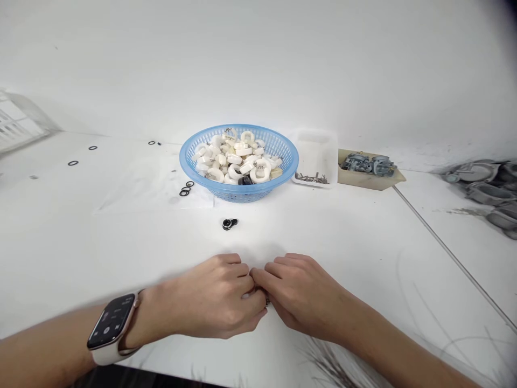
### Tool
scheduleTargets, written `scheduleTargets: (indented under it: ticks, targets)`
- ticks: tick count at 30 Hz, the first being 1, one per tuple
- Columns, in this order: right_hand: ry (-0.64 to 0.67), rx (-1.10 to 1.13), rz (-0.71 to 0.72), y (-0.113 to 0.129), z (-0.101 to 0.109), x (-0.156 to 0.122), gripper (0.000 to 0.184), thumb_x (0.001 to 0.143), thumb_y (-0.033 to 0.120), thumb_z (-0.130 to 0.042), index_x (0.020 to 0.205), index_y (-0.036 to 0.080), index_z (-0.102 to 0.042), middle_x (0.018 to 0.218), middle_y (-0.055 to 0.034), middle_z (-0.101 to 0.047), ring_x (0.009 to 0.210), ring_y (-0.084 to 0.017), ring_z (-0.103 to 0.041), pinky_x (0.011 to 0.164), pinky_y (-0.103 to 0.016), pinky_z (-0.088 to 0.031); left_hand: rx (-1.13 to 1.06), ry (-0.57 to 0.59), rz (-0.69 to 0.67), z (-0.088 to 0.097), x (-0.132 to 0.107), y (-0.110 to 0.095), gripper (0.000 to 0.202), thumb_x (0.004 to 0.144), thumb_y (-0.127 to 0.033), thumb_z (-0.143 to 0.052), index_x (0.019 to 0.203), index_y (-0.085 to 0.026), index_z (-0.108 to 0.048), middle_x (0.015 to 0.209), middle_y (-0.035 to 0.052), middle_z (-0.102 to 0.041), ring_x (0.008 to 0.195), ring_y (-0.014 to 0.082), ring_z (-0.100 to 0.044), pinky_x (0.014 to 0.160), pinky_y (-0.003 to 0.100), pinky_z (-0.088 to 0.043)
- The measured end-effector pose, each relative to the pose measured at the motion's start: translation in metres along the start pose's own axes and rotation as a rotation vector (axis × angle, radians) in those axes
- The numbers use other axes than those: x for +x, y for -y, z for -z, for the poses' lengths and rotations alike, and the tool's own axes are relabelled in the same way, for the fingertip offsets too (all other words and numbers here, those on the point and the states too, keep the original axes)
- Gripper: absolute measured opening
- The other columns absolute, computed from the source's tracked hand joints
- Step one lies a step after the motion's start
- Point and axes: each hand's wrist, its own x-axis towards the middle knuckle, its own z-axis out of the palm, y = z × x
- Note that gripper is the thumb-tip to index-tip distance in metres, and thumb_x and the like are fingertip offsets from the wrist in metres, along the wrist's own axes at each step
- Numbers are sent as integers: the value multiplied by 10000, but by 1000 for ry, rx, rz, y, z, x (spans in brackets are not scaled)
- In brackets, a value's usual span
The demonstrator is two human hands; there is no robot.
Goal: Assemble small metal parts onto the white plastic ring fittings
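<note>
Both my hands meet over the white table near its front edge. My left hand, with a smartwatch on its wrist, has its fingers curled closed. Against it presses my right hand, its fingers also bent inward. A sliver of something small and dark shows between them, mostly hidden by the fingers, so its kind cannot be made out. Just beyond my hands lies a small black round part with a light ring. Farther back stands a blue plastic basket, heaped with white ring-shaped plastic parts.
Black O-rings lie scattered at the left. Right of the basket are a white tray with small metal pins and a beige box holding metal parts. Grey metal castings sit at the far right, beyond a table seam.
</note>
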Motion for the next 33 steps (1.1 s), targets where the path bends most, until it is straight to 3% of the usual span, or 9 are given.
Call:
scheduleTargets:
  ticks: [33]
  targets:
    - [-42,-99,25,4,-3,-1,232,734,-25,-432,766,198,-489,666,15,-540,565,-145,-410,553,-307,-255,6,100,23,4,-2,-2,161,906,-180,-482,745,-193,-481,619,-5,-447,563,163,-366,575,351,-287]
